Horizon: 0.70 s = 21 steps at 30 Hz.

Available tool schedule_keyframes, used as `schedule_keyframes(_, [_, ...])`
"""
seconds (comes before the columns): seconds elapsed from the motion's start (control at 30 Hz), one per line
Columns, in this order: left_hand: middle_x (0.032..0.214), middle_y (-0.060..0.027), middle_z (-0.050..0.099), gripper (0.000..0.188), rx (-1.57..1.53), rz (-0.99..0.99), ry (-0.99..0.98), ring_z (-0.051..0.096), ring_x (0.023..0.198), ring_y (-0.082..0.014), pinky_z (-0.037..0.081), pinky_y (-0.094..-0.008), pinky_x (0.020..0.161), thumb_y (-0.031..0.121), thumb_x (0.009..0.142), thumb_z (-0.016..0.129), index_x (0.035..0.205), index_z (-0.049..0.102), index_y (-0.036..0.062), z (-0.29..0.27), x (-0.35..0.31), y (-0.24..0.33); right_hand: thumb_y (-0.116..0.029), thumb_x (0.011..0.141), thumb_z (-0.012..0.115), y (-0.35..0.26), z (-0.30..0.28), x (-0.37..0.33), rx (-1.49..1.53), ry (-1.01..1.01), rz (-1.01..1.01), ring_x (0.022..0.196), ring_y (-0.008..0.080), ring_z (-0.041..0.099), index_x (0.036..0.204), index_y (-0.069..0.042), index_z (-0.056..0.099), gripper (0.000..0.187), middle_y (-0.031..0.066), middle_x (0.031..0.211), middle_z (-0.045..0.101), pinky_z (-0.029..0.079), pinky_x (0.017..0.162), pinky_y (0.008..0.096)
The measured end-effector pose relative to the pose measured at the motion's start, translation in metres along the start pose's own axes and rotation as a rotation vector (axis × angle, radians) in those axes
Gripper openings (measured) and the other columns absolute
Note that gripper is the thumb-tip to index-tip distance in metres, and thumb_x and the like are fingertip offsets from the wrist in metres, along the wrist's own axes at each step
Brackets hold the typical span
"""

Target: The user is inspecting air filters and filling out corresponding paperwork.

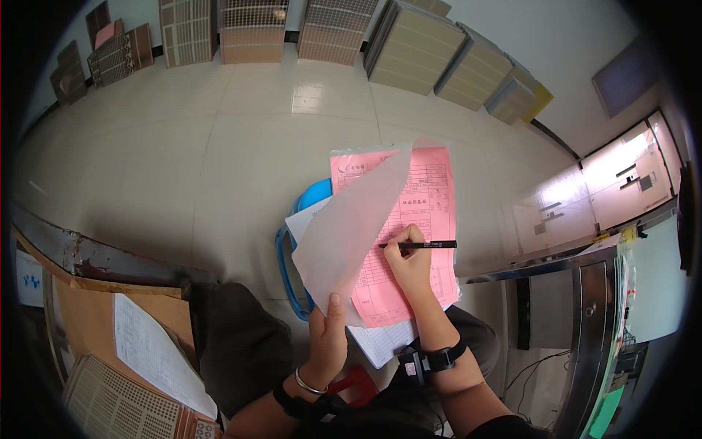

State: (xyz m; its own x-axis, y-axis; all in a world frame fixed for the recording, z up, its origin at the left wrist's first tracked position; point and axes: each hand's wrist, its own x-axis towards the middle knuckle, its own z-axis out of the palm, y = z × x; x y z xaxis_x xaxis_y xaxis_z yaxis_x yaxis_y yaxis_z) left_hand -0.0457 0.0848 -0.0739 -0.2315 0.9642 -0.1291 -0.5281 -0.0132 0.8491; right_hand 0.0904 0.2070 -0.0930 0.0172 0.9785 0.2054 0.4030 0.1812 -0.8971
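A black pen (pixel 442 244) is gripped in my right hand (pixel 409 267), which rests on a pink printed form (pixel 433 183). The pen lies nearly level, its tip end at the left, over the form's middle. With thumb and fingers, my left hand (pixel 327 338) pinches the lower edge of a thin, pale translucent sheet (pixel 351 227). That sheet is lifted and curled diagonally across the form's left part, hiding some of it. White printed papers (pixel 384 344) stick out beneath the form, above my lap.
Something blue with a curved frame (pixel 281 263) shows behind the papers. At left, a brown board (pixel 84 311) carries a white sheet (pixel 150 355) and a perforated panel (pixel 121 402). A metal desk (pixel 599 300) stands right. Stacked panels (pixel 417 47) lean along the far wall.
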Motion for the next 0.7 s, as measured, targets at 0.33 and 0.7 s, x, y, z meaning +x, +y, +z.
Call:
schedule_keyframes(0.33, [0.110, -0.0122, 0.055, 0.045, -0.002, -0.010, -0.003, 0.049, 0.099, -0.0149, 0.038, -0.0279, 0.087, 0.031, 0.098, 0.035, 0.119, 0.045, -0.0081, 0.0022, 0.0007, 0.0046, -0.002, 0.074, 0.061, -0.0021, -0.0010, -0.0004, 0.002, -0.020, 0.012, 0.053, 0.0051, 0.045, 0.066, -0.006, 0.044, 0.019, -0.0012, 0.058, 0.048, 0.039, 0.050, 0.0210])
schedule_keyframes(0.7, [0.112, -0.0131, 0.054, 0.045, 0.005, -0.009, -0.011, 0.048, 0.101, -0.0156, 0.037, -0.0287, 0.089, 0.030, 0.099, 0.036, 0.120, 0.044, -0.0089, -0.0003, 0.0001, 0.0017, -0.002, 0.073, 0.063, -0.0030, -0.0009, -0.0001, -0.042, -0.031, -0.010, 0.053, 0.0058, 0.046, 0.067, -0.006, 0.046, 0.018, -0.0008, 0.059, 0.050, 0.039, 0.050, 0.0206])
